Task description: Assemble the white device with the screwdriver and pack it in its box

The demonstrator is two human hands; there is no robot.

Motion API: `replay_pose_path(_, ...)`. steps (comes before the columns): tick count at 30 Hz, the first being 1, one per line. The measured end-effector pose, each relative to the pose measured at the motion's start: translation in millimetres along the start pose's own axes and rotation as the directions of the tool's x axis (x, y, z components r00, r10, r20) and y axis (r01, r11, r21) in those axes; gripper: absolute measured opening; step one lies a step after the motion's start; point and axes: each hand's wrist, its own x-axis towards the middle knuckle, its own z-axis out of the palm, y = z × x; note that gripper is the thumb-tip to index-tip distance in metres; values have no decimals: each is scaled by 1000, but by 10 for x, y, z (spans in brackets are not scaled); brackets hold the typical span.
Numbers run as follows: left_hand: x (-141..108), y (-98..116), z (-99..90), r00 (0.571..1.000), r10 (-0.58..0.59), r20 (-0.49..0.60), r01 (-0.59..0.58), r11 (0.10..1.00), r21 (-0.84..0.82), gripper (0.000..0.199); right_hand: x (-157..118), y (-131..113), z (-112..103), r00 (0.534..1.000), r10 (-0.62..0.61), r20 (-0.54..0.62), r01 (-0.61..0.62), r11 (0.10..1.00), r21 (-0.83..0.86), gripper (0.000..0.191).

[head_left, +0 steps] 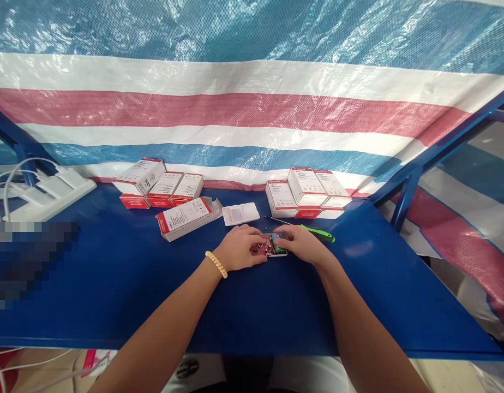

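A small device with a red circuit board and a green part (270,245) lies in its white casing on the blue table. My left hand (240,248), with a yellow coiled band at the wrist, grips its left end, fingers curled round it. On the right end, my right hand (301,243) has its thumb and fingers closed about the green part. Just behind my left hand is a white cover (240,213). A screwdriver with a green handle (322,234) lies behind my right hand, its shaft pointing left. Tiny dark pieces rest near its tip.
An open red and white box (184,219) lies left of the cover. More boxes stand behind it (166,185) and at the back right (303,188). A white power strip (51,194) with cables sits at the far left. Striped sheeting hangs behind the blue table (252,311).
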Motion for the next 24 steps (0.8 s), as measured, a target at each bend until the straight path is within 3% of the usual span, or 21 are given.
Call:
replay_pose_path(7,-11,-34,1,1000,23,6,-23,999,-33,38,38,6,56,993,113,-42,-111,993,45,25)
replay_pose_path(15,-43,-27,-51,999,45,-27,-45,999,-26,44,-5,18,4,998,-50,-36,51,998,45,33)
replay_pose_path(18,-60,-46,-115,983,44,-176,-51,998,-32,37,-33,17,-23,991,-101,-90,109,989,95,45)
replay_pose_path(21,-60,-146,-150,912,-21,-410,32,999,20,21,-62,1,-28,986,-144,-85,152,983,99,63)
replay_pose_path(24,-51,-284,-145,856,-68,-513,149,982,120,19,-71,-25,-5,987,-160,-5,160,985,58,68)
